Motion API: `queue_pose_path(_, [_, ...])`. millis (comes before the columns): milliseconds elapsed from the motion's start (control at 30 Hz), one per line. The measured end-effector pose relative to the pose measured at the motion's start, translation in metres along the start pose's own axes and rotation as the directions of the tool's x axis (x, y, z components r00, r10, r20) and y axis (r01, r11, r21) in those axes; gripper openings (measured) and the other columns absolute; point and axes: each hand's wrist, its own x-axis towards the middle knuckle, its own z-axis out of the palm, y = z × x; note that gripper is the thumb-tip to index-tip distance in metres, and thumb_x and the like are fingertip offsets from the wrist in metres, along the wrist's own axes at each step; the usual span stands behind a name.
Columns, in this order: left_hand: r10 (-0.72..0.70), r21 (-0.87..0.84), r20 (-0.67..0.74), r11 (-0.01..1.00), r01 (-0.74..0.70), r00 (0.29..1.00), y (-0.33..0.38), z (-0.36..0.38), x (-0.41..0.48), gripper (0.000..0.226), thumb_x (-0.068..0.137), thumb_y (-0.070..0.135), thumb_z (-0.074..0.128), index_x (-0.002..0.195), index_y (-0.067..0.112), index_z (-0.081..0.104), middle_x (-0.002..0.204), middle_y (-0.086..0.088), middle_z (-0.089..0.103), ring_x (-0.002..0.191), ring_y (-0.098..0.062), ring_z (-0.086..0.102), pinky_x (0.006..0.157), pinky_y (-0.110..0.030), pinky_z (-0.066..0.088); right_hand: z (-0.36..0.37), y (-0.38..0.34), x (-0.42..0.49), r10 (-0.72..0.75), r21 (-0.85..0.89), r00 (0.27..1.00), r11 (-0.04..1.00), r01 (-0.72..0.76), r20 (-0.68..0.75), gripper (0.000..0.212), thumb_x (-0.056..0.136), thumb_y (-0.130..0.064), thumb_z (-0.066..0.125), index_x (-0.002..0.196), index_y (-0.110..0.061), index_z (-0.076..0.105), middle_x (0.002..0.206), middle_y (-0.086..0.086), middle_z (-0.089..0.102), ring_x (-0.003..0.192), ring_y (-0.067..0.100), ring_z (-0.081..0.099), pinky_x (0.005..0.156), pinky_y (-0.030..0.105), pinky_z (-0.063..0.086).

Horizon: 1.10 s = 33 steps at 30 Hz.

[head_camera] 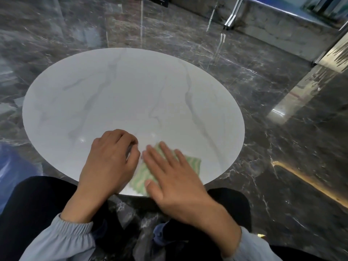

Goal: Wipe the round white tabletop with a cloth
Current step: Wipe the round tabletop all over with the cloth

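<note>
Head view, nearest zone: both grey sleeves (62, 240) enter from the bottom edge, above dark-clad knees and a dark marble floor (282, 166).

Right hand (175, 178): laid flat, fingers spread and extended, palm down on the cloth (194, 162). It pins the cloth against the surface; nothing is enclosed in the hand.

Left hand (111, 159): just beside the right, fingers curled loosely, fingertips close to the cloth's left edge. Whether it pinches that edge or merely rests on the table cannot be determined.

Cloth: green-and-cream striped, lying at the near rim of the tabletop (120, 87), one corner slightly over the edge. Most of it is hidden under the right hand.

Key relation: nearly all of the round white top lies ahead of the hands, away from the body, and to either side. The right hand is the one on the cloth, so the likely stroke runs forward from the near rim.

Far zone: the top carries nothing else; polished floor and metal frames lie beyond.
</note>
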Motion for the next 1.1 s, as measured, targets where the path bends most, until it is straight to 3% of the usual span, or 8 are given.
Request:
queue_pose_path(133, [0.007, -0.006, -0.007, 1.0, -0.007, 1.0, -0.001, 0.0, 0.0, 0.014, 0.094, 0.026, 0.056, 0.095, 0.02, 0.069, 0.099, 0.004, 0.065, 0.095, -0.026, 0.058, 0.083, -0.042, 0.041, -0.003, 0.014, 0.002, -0.032, 0.031, 0.999, 0.999, 0.033, -0.015, 0.066, 0.107, -0.052, 0.028, 0.165, -0.04, 0.0, 0.17, -0.021, -0.013, 0.152, -0.001, -0.027, 0.124, 0.032, -0.016])
queue_pose_path(300, [0.012, 0.003, -0.004, 1.0, -0.012, 1.0, -0.002, 0.0, 0.001, 0.017, 0.093, 0.028, 0.055, 0.093, 0.019, 0.07, 0.097, 0.002, 0.065, 0.091, -0.026, 0.056, 0.078, -0.039, 0.038, -0.02, 0.109, 0.031, 0.24, 0.019, 0.971, 0.971, -0.239, -0.024, 0.063, 0.107, -0.051, 0.023, 0.165, -0.039, 0.003, 0.172, -0.018, -0.008, 0.157, 0.005, -0.015, 0.129, 0.043, -0.001])
queue_pose_path(433, [0.023, 0.019, 0.02, 1.0, -0.024, 1.0, -0.003, 0.0, 0.0, 0.021, 0.093, 0.031, 0.053, 0.094, 0.019, 0.07, 0.099, 0.0, 0.064, 0.092, -0.027, 0.056, 0.078, -0.04, 0.039, -0.024, 0.145, 0.04, 0.378, 0.025, 0.924, 0.926, -0.377, -0.062, 0.063, 0.108, -0.048, 0.021, 0.167, -0.031, 0.005, 0.174, -0.011, -0.003, 0.159, 0.013, -0.01, 0.129, 0.047, 0.001])
queue_pose_path(667, [0.02, 0.044, 0.069, 0.999, -0.024, 0.997, -0.002, 0.0, 0.001, 0.024, 0.091, 0.035, 0.053, 0.096, 0.019, 0.071, 0.103, 0.0, 0.065, 0.095, -0.029, 0.057, 0.08, -0.041, 0.039, -0.009, 0.094, 0.01, 0.304, 0.057, 0.951, 0.952, -0.301, -0.053, 0.063, 0.108, -0.049, 0.015, 0.166, -0.032, -0.005, 0.171, -0.015, -0.014, 0.156, 0.009, -0.023, 0.128, 0.041, -0.009])
queue_pose_path(833, [0.038, 0.05, 0.071, 0.998, -0.042, 0.997, -0.002, -0.003, 0.001, 0.025, 0.09, 0.036, 0.051, 0.094, 0.019, 0.07, 0.1, -0.001, 0.064, 0.093, -0.032, 0.058, 0.077, -0.041, 0.038, -0.007, 0.092, -0.002, 0.288, 0.074, 0.956, 0.956, -0.284, -0.062, 0.064, 0.106, -0.054, 0.019, 0.165, -0.04, 0.001, 0.169, -0.023, -0.011, 0.155, 0.001, -0.02, 0.127, 0.035, -0.01])
queue_pose_path(1100, [0.032, 0.043, 0.096, 0.998, -0.036, 0.995, -0.001, -0.004, 0.001, 0.031, 0.088, 0.039, 0.048, 0.095, 0.02, 0.071, 0.101, -0.003, 0.065, 0.094, -0.034, 0.059, 0.079, -0.047, 0.043, -0.026, 0.158, 0.016, 0.492, 0.126, 0.867, 0.868, -0.481, -0.078, 0.064, 0.106, -0.054, 0.021, 0.166, -0.037, 0.006, 0.173, -0.016, -0.004, 0.158, 0.009, -0.011, 0.129, 0.043, -0.004])
